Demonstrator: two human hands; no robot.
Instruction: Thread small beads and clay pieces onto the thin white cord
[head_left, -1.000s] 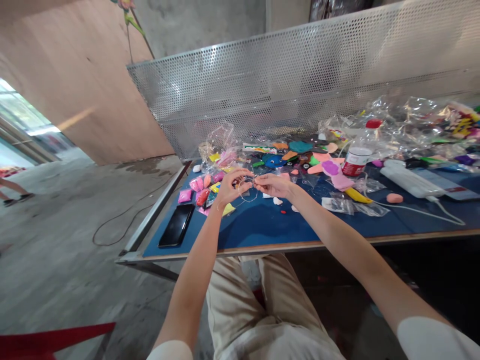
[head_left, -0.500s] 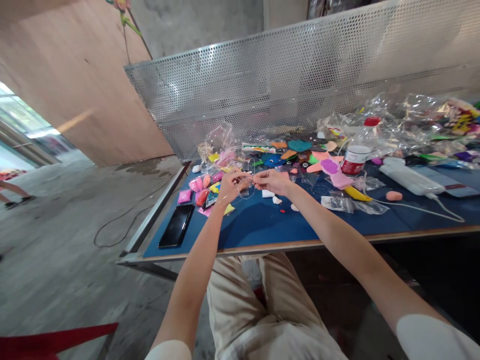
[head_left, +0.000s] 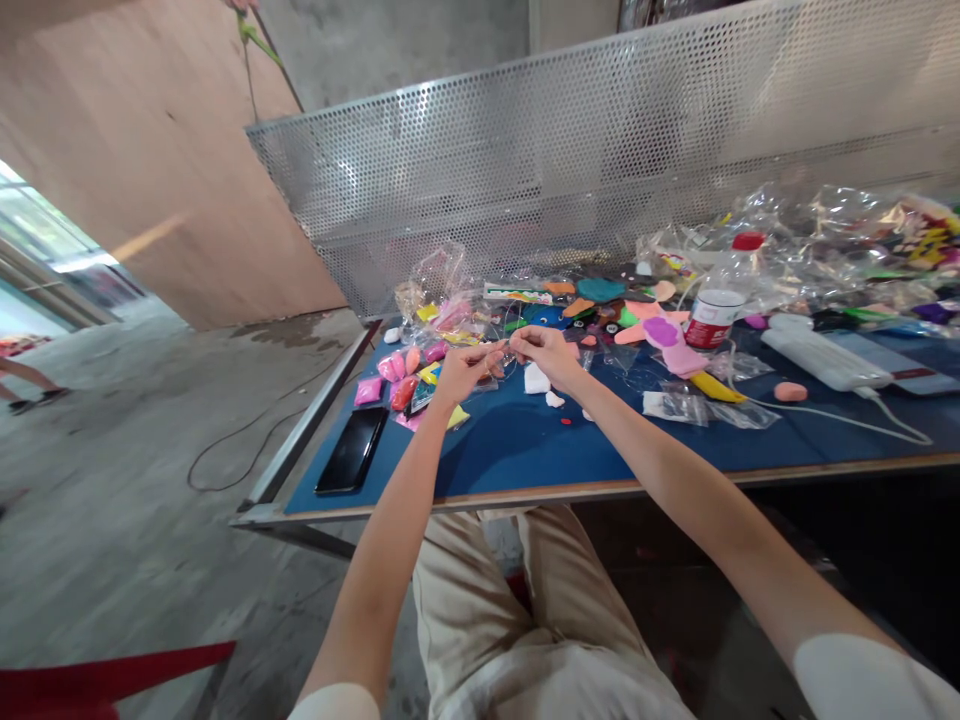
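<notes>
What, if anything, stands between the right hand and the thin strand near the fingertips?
Nothing visible does: the right hand and left hand are both pinched at the thin strand, above the table. The white lump shows just below the right hand in the picture, but it lies on the table, not between them.

The tall screen is perforated metal with a shiny finish. The table has a smooth, matt top, a plain wood edge and a dull metal frame. Clear plastic bags are crinkled and glossy; the bottle is smooth clear plastic. The phone has a glossy face. Creased matt cloth makes up the trousers, and the floor is rough concrete. The thin strand may be wire or thread, too faint to tell.
</notes>
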